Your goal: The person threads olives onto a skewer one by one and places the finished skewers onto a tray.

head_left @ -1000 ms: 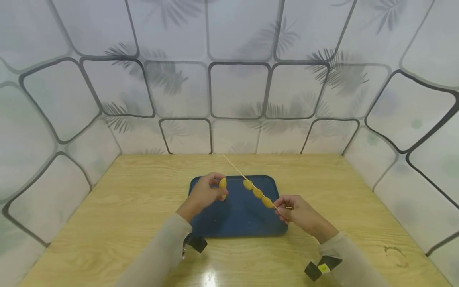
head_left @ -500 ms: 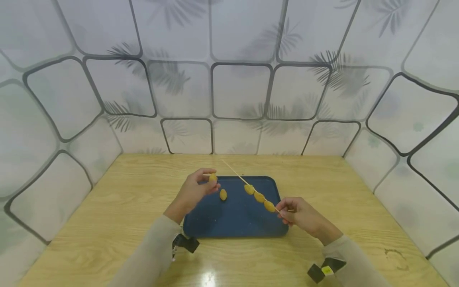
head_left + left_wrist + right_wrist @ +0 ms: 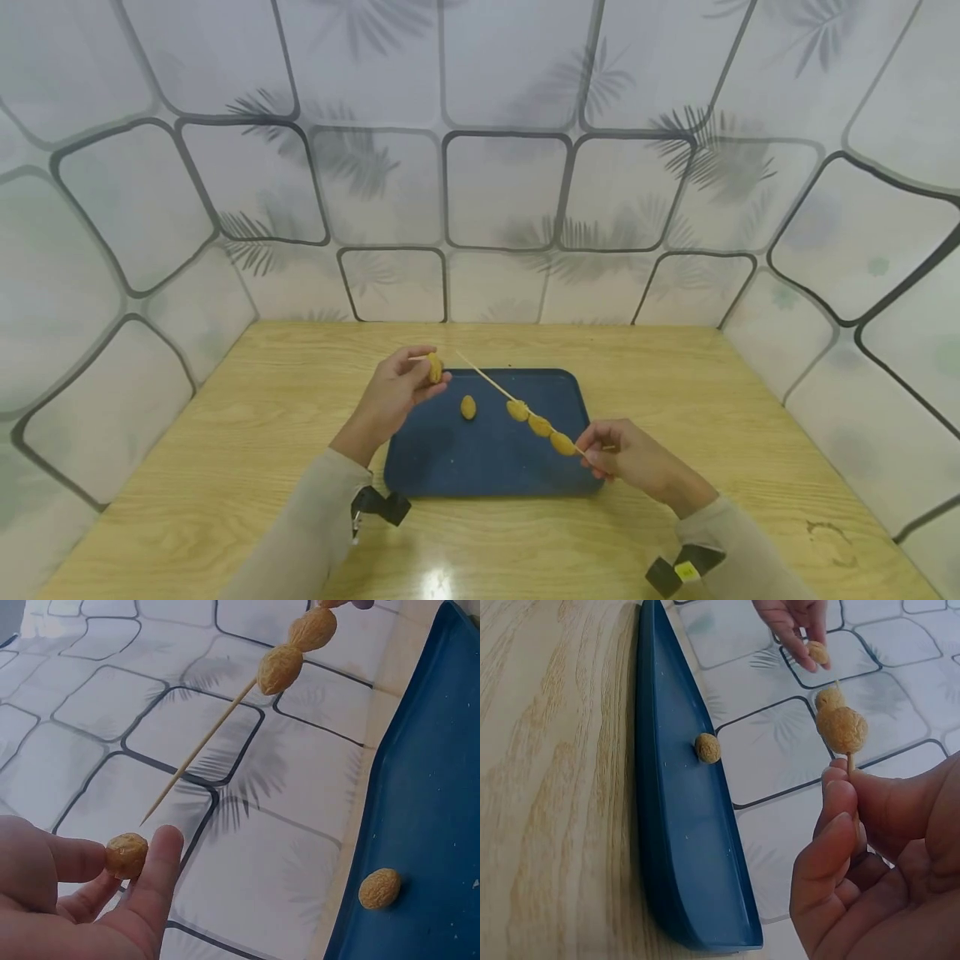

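My left hand (image 3: 397, 387) pinches a golden, wrinkled food ball (image 3: 126, 855) between thumb and fingertips, above the tray's back left corner. In my right hand (image 3: 626, 458) is the lower end of a thin wooden skewer (image 3: 483, 372), pinched between thumb and fingers. Three similar balls (image 3: 540, 426) are threaded close together near that grip, and the rest of the stick is bare. Its pointed tip slants up toward the left hand; in the left wrist view it ends just above the pinched ball, apart from it. Another loose ball (image 3: 468, 407) lies on the blue tray (image 3: 487, 475).
The tray rests on a light wood-grain table (image 3: 262, 400). Behind and at both sides stand pale walls (image 3: 502, 192) with dark rounded outlines and leaf prints. Each sleeved wrist wears a black camera strap (image 3: 378, 504).
My left hand has lifted a ball off the tray and drawn it left and back, uncovering the loose one. My right hand and the skewer have lowered slightly.
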A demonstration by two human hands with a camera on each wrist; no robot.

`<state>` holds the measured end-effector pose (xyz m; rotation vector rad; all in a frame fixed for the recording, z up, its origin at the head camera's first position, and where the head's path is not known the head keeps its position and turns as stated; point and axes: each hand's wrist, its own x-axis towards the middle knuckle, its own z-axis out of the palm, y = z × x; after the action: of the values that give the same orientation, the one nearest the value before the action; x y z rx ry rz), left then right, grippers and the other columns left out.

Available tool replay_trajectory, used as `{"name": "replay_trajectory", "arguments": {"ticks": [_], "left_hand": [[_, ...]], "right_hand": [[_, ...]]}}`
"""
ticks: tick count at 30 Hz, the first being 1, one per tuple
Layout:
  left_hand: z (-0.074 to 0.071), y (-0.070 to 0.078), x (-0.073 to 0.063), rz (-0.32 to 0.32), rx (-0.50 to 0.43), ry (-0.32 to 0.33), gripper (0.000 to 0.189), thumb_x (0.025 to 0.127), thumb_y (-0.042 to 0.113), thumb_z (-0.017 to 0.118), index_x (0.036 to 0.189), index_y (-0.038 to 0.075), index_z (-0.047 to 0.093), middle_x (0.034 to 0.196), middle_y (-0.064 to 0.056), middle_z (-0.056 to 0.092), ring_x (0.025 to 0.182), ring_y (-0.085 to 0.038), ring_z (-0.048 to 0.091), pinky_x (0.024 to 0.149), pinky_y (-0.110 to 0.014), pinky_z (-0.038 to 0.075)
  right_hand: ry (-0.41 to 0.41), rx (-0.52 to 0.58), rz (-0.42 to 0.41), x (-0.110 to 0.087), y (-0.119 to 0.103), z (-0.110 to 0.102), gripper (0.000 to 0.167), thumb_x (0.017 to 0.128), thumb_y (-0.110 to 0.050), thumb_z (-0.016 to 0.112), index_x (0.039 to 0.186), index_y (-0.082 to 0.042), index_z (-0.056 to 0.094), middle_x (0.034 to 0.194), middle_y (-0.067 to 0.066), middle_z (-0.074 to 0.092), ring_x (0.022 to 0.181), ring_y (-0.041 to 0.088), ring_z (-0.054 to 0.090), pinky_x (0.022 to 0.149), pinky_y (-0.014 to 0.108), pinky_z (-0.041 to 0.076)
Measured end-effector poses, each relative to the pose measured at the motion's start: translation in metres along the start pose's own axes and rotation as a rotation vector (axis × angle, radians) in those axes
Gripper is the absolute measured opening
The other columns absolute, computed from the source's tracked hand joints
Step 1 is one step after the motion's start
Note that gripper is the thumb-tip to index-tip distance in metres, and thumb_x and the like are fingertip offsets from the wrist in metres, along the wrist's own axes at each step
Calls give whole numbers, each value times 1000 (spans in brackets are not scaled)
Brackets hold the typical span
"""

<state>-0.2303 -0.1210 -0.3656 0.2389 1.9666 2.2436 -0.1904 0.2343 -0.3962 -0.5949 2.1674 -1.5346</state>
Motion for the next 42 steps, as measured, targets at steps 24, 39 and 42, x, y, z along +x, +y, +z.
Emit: {"name": "replay_trajectory", "arguments": {"ticks": [24,39,42], "left_hand": [[4,3,3,12,-89,70,31,108,0,41,137,-9,36,109,-12,56,93,-14,68,87,-25,57],[3,0,0,6,-95,93,30,107,1,43,135,-8,37,105,-11,58,88,-11,68,86,-26,57],[3,-1,0,3,-96,110,29,107,1,44,134,-8,38,104,-11,59,87,-11,68,86,-27,58]], "right_hand": [[-37,-53,-6,-2,-6,-2,17,102,5,50,106,21,53,86,13,60,67,10,52,58,25,46],[-36,-24,-2,-2,-5,2,18,102,4,52,106,21,53,86,8,61,68,10,54,59,24,46],[-38,-32,3,-1,-5,3,17,102,4,51,107,21,53,86,9,60,68,11,53,59,24,46]]}}
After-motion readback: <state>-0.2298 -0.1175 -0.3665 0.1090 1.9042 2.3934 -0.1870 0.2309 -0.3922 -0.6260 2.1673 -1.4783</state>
